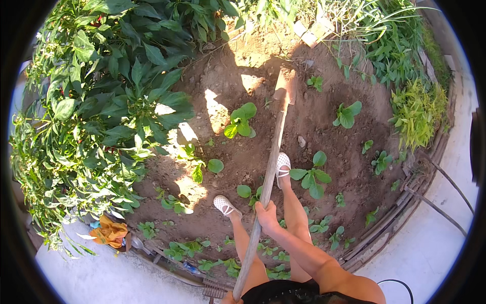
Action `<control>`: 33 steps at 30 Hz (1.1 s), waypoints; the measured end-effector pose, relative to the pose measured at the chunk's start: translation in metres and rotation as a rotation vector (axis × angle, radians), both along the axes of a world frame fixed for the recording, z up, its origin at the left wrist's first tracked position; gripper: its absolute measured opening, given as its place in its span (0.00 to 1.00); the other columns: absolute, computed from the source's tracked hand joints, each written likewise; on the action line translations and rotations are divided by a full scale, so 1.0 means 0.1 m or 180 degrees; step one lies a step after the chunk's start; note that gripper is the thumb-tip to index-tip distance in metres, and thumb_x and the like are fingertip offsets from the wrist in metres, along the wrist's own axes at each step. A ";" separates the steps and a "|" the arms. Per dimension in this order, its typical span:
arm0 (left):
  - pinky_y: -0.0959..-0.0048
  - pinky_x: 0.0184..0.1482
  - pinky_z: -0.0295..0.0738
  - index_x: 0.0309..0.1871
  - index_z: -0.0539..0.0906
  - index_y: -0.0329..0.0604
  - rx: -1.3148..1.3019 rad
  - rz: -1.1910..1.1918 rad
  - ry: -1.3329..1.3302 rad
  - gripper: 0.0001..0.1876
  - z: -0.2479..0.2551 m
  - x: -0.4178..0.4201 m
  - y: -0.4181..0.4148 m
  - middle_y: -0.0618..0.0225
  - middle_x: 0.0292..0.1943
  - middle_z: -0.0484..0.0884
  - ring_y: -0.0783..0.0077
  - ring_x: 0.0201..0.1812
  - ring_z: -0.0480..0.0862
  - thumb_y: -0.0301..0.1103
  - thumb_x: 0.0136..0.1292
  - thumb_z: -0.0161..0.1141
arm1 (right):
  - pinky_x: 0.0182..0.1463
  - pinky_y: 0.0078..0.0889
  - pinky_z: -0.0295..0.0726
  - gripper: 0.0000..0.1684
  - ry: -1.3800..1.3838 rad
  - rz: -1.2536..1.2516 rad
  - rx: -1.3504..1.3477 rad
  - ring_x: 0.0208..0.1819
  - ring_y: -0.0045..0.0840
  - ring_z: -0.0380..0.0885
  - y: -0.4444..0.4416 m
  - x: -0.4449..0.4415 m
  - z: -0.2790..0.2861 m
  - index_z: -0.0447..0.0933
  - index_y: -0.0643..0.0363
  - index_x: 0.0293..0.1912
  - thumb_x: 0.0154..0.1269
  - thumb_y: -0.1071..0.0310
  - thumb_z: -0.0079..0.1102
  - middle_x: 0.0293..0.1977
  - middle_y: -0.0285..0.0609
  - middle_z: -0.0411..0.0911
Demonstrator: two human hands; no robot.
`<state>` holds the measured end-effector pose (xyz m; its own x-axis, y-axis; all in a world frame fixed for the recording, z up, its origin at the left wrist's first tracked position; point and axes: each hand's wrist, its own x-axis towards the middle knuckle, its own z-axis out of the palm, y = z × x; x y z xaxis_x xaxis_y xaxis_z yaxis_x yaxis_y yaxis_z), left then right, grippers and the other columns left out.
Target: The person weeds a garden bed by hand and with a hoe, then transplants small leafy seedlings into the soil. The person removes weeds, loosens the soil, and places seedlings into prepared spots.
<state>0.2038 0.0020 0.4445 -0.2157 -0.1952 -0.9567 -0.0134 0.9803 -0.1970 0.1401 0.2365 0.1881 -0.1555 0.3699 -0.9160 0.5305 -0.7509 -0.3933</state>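
Note:
My right hand (267, 217) is closed around the middle of a long wooden handle (274, 155). At the bottom edge of the view, my left hand (230, 298) grips the handle's rear end and is partly cut off. The handle runs up to a rusty metal shovel blade (285, 89), which lies at the brown soil with some dirt at its tip. Leafy seedlings stand on both sides of the handle, one (240, 121) to its left and another (312, 175) just right of my white shoe (283, 167).
Dense pepper plants (114, 87) fill the left side. Wooden boards (395, 212) edge the bed at the right, with thin rods (436, 209) leaning there. An orange cloth or bag (108, 232) lies at the lower left, and a rake head (214, 289) near the bottom.

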 end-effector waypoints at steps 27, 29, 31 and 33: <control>0.59 0.36 0.75 0.37 0.74 0.35 0.0495 0.1227 0.0055 0.16 0.05 -0.16 0.31 0.46 0.28 0.80 0.47 0.33 0.81 0.37 0.48 0.60 | 0.30 0.28 0.74 0.14 -0.0114 0.0616 -0.0209 0.25 0.22 0.74 0.24 -0.51 0.13 0.67 0.67 0.40 0.59 0.67 0.55 0.27 0.43 0.73; 0.59 0.35 0.75 0.37 0.75 0.35 0.0609 0.1043 0.0091 0.17 0.11 -0.13 0.12 0.45 0.28 0.80 0.47 0.33 0.82 0.38 0.48 0.61 | 0.26 0.29 0.73 0.12 0.0228 0.0223 -0.0356 0.22 0.23 0.73 0.04 -0.24 -0.02 0.65 0.66 0.36 0.59 0.68 0.56 0.25 0.40 0.71; 0.59 0.35 0.75 0.38 0.75 0.35 0.0582 0.1153 -0.0016 0.18 0.29 -0.17 0.11 0.46 0.27 0.80 0.47 0.33 0.82 0.38 0.48 0.61 | 0.20 0.32 0.74 0.11 0.0277 -0.0618 -0.1184 0.17 0.24 0.70 0.21 -0.44 0.14 0.63 0.60 0.36 0.56 0.74 0.56 0.22 0.40 0.68; 0.61 0.30 0.74 0.38 0.75 0.36 0.0578 0.1071 -0.0058 0.14 0.37 -0.34 0.17 0.52 0.24 0.78 0.52 0.28 0.80 0.35 0.51 0.58 | 0.21 0.31 0.74 0.11 0.0684 -0.0763 -0.1465 0.20 0.24 0.70 0.32 -0.49 0.10 0.63 0.59 0.35 0.54 0.76 0.56 0.22 0.40 0.68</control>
<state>0.1698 0.0187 0.4810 -0.1512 -0.0793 -0.9853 -0.3385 0.9407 -0.0238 0.0912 0.2682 0.1977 -0.3172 -0.0126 -0.9483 0.2679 -0.9604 -0.0769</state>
